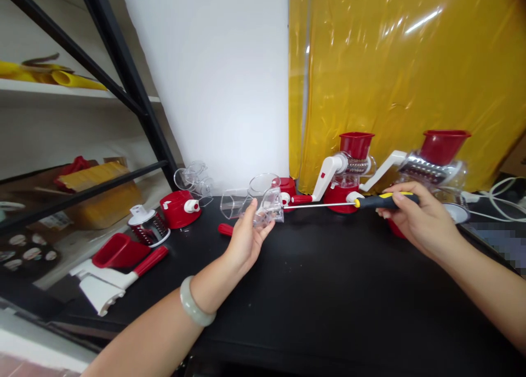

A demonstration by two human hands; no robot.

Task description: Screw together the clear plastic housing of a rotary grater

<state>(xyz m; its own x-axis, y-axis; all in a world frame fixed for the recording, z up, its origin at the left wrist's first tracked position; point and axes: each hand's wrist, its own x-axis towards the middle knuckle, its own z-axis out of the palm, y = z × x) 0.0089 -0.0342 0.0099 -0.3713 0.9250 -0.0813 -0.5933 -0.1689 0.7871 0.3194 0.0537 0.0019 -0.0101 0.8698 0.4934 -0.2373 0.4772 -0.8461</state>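
My left hand (246, 237) is closed around a clear plastic grater housing (236, 201), held above the black table. In my right hand (415, 215) is a screwdriver (370, 201) with a black and yellow handle. Its long metal shaft points left, and the tip meets or lies very near the right end of the housing; the exact contact cannot be made out. Behind the housing sits a red base (287, 186) with a white knob. A red handle end (225, 229) lies on the table just below the housing.
To the left are a red base (176, 211), a grating drum (150, 229), a red hopper (119, 251) and a white crank part (102, 289). Two assembled rotary graters (349, 169) stand at the back right. A black-framed shelf (156, 114) rises at left; white cable (499, 199) lies right.
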